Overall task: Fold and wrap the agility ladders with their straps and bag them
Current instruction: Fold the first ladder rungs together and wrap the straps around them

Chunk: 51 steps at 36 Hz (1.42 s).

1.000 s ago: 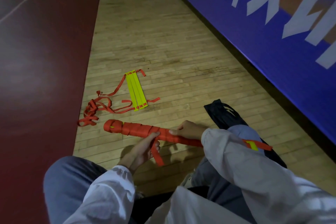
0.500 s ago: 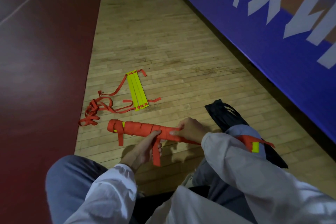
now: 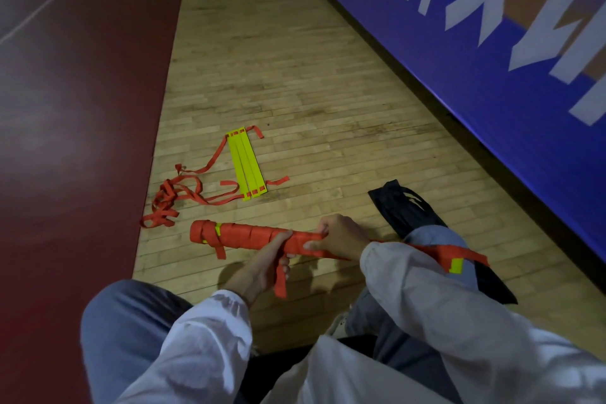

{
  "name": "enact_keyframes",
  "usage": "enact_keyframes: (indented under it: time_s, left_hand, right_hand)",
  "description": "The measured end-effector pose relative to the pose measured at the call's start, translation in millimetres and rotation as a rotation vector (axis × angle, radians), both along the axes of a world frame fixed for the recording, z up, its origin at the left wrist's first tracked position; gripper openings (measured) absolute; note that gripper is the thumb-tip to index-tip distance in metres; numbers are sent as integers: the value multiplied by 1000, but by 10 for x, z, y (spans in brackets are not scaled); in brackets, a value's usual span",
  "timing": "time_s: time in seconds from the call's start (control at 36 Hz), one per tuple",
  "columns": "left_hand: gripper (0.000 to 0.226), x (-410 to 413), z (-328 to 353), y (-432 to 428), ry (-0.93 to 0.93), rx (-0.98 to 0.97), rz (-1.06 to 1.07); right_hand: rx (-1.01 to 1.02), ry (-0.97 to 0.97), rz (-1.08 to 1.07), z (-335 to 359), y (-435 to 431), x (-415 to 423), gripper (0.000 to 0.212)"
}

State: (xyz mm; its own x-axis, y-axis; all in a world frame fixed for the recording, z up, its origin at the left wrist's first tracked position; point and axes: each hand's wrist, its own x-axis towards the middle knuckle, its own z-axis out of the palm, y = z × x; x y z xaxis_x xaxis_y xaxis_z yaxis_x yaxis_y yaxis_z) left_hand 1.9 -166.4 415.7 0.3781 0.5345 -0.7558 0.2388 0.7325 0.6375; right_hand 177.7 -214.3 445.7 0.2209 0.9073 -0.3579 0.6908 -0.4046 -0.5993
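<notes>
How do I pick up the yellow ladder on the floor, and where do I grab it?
Probably best around the middle of the yellow rungs, coming from above and pinching across their narrow width. They lie flat in one tidy, stiff-looking bundle on the wooden floor. The loose orange straps trail off to the left in a tangle, so pulling those would likely just drag it.

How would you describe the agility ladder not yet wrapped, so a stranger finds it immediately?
On the strip of wooden floor between the dark red court and the blue banner wall, a flat stack of yellow rungs lies near the red edge. Its orange straps trail loose to the left. Unlike the orange-wrapped bundle nearer the person, it is mostly yellow and untouched.
</notes>
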Motion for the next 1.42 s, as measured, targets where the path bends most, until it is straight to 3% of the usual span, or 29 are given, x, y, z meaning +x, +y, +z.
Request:
enact_keyframes:
  time_s: [0.22,0.36,0.42,1.19,1.42]
  left_hand:
    - [40,13,-5,-80,-67,35,56]
    - [37,-37,-48,-102,-102,85,62]
    - [37,-49,-74,-110,-113,98,70]
    - [30,4,15,-7,-194,-24,126]
    - [28,-18,1,-16,-205,-36,122]
  right_hand:
    - [-125,82,63,106,110,108,46]
    - [-371,168,170,127,111,197,83]
    - [-400,194,183,139,113,194,87]
    - [-123,100,-27,-74,35,42,73]
    - [-105,65,26,-122,-7,22,63]
